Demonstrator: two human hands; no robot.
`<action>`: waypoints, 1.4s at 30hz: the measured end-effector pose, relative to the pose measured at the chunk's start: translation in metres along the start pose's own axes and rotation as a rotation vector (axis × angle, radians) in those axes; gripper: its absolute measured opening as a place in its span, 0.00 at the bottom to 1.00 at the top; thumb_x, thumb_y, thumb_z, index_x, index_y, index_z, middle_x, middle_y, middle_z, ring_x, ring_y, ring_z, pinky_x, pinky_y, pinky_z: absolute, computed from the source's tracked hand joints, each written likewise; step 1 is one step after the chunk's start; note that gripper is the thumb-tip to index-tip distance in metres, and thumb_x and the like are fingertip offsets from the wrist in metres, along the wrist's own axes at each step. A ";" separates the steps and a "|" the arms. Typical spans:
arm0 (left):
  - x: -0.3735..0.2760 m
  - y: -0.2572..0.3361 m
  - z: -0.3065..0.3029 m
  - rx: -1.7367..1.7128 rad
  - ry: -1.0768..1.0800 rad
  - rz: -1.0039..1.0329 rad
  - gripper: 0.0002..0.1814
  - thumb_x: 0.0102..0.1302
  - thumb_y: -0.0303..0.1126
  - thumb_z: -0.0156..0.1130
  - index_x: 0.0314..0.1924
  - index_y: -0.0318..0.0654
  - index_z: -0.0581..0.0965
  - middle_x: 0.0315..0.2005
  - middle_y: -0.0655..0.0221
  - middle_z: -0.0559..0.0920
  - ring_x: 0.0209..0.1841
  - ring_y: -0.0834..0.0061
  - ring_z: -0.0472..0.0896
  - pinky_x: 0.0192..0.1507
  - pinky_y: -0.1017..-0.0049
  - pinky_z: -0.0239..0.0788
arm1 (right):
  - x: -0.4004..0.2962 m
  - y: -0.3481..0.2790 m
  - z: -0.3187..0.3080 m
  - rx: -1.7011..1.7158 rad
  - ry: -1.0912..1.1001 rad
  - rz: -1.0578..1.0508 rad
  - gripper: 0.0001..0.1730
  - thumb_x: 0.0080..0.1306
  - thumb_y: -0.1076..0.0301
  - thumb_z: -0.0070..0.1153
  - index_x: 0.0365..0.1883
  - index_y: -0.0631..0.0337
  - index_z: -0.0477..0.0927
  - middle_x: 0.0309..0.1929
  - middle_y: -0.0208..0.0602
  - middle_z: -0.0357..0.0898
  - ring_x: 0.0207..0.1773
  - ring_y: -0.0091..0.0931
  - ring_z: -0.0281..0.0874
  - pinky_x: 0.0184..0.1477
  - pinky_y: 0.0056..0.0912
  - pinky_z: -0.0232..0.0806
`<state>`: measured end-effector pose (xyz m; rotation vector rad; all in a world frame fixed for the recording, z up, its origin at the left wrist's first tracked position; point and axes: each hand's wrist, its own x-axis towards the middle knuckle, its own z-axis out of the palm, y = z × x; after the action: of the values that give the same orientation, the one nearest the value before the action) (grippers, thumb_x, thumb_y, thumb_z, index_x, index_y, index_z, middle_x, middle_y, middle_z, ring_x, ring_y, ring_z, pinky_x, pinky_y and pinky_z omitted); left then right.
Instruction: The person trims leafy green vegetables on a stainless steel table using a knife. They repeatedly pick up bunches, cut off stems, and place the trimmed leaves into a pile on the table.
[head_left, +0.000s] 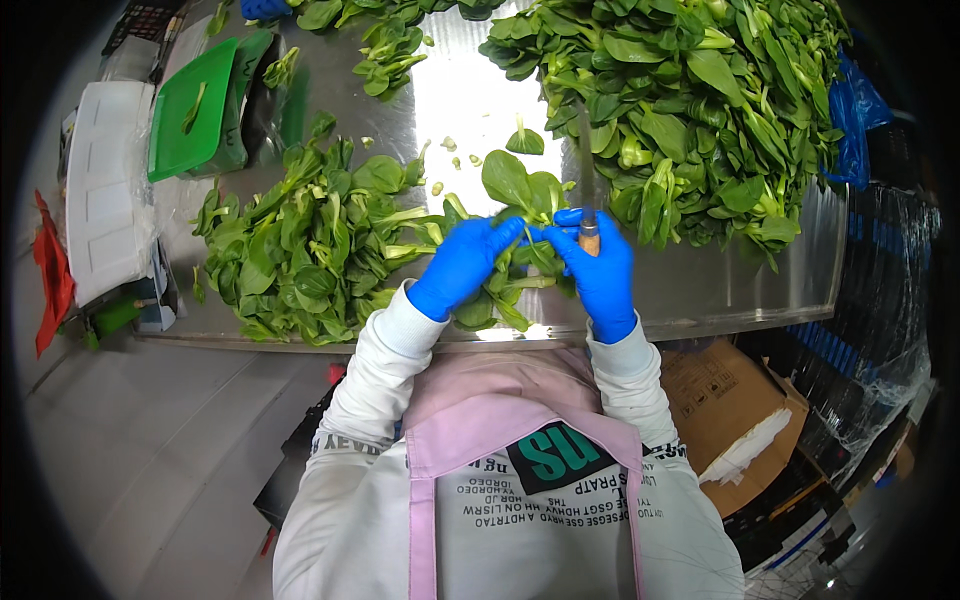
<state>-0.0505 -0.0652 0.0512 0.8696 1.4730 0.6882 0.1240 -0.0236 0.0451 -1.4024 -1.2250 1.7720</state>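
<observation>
Both my hands wear blue gloves and meet over a head of leafy green vegetable, apparently bok choy (517, 184), near the table's front edge. Its leaves point away from me. My left hand (465, 262) pinches this head between thumb and fingers. In my right hand (606, 274) is a knife (589, 238) with a wooden handle, its blade pointing away from me. The thumb and a finger of that hand also touch the greens. Loose leaves (499, 304) lie beneath the hands. A smaller leaf pile (292, 247) is left of my left hand.
A large heap of greens (675, 97) covers the right side of the metal table (712, 289). Cut stem ends (450, 142) are scattered beyond my hands. Green trays (191, 112) and a white foam box (109, 187) are at left. A cardboard box (720, 405) stands below, right.
</observation>
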 end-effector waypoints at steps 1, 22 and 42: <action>0.004 -0.005 0.001 -0.158 0.045 -0.014 0.23 0.69 0.45 0.50 0.41 0.29 0.78 0.28 0.66 0.81 0.29 0.80 0.74 0.35 0.77 0.67 | 0.000 0.003 -0.002 -0.039 0.050 -0.030 0.12 0.59 0.71 0.61 0.40 0.64 0.76 0.33 0.28 0.78 0.29 0.17 0.72 0.32 0.18 0.67; 0.017 -0.002 0.049 -0.550 0.119 -0.039 0.15 0.63 0.34 0.58 0.48 0.36 0.77 0.33 0.76 0.78 0.35 0.84 0.74 0.38 0.82 0.63 | 0.027 0.040 -0.110 -0.464 0.407 -0.306 0.17 0.55 0.63 0.65 0.38 0.59 0.74 0.31 0.32 0.76 0.34 0.26 0.74 0.37 0.29 0.66; 0.016 0.009 0.050 0.094 0.309 0.209 0.19 0.53 0.34 0.70 0.43 0.34 0.78 0.36 0.65 0.82 0.37 0.74 0.80 0.41 0.77 0.71 | -0.017 0.017 -0.066 -0.059 0.079 -0.096 0.10 0.65 0.65 0.54 0.40 0.62 0.75 0.32 0.28 0.78 0.28 0.17 0.72 0.29 0.20 0.64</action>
<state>0.0002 -0.0508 0.0452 1.0336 1.7145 0.9479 0.1932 -0.0249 0.0348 -1.4086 -1.2899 1.6124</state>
